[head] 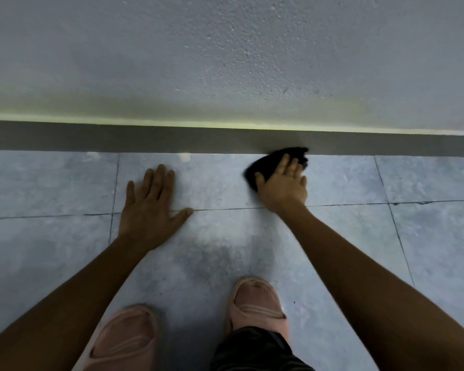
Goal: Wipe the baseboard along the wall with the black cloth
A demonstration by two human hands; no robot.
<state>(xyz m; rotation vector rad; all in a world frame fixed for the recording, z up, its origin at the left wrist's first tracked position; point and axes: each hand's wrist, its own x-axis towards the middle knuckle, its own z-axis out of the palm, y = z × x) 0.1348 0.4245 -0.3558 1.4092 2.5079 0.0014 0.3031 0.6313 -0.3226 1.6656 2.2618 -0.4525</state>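
Observation:
A dark grey baseboard [145, 137] runs across the whole view where the pale textured wall meets the floor. My right hand [284, 183] grips a crumpled black cloth [268, 163], whose far edge touches the foot of the baseboard right of centre. The cloth's near part is hidden under my palm. My left hand [152, 204] lies flat on the floor tiles with its fingers spread, a short way in front of the baseboard and to the left of the cloth. It holds nothing.
Grey-blue floor tiles [332, 236] with dark grout lines fill the lower view. Two pink slippers [255, 301] stand close under me, with a dark trouser leg over the right one. Small white specks [184, 156] lie at the baseboard's foot.

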